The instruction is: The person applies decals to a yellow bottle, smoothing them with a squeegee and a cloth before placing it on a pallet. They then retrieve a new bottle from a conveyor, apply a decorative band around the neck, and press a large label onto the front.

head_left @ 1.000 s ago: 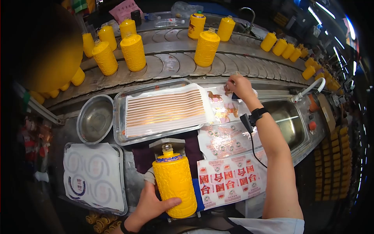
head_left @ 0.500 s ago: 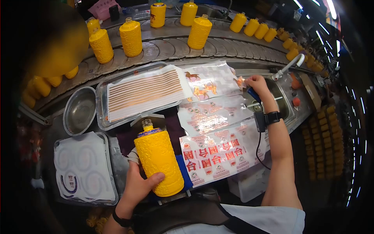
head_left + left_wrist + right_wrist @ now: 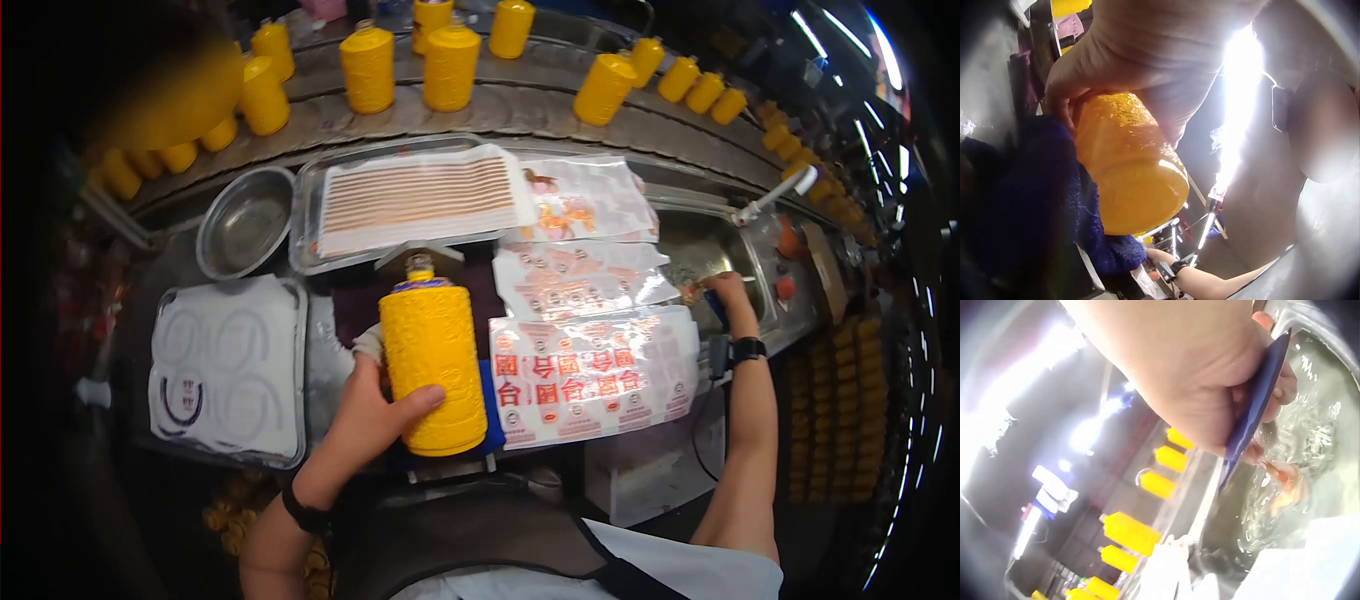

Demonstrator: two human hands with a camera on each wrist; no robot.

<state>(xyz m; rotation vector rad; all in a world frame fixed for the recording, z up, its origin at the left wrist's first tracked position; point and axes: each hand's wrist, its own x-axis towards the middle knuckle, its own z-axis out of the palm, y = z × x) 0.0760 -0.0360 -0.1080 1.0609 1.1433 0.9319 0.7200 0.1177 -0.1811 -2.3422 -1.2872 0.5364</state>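
Note:
In the head view, my left hand (image 3: 365,415) grips an upright yellow embossed bottle (image 3: 437,370), thumb across its front and fingers behind it. The bottle has a clear glass neck and a patterned blue band at the shoulder. Blue cloth (image 3: 490,400) lies against its lower side. My right hand (image 3: 738,303) reaches low over the water-filled sink (image 3: 705,240). Its fingertips pinch a small orange-brown decal (image 3: 1289,486) at the rippling water, as the right wrist view shows. A flat dark-blue scraper (image 3: 1259,403) is tucked in the same hand.
Printed decal sheets (image 3: 590,375) lie between bottle and sink. Behind stand a striped sheet (image 3: 420,200) on a metal tray and a steel bowl (image 3: 245,225). Another tray of sheets (image 3: 225,370) is at left. Yellow bottles (image 3: 450,70) line the conveyor; a white faucet (image 3: 785,195) overhangs the sink.
My right hand has moved from the horse decal sheet rightward and down to the sink water, carrying a decal. The left hand keeps its grip on the bottle. The head view has shifted.

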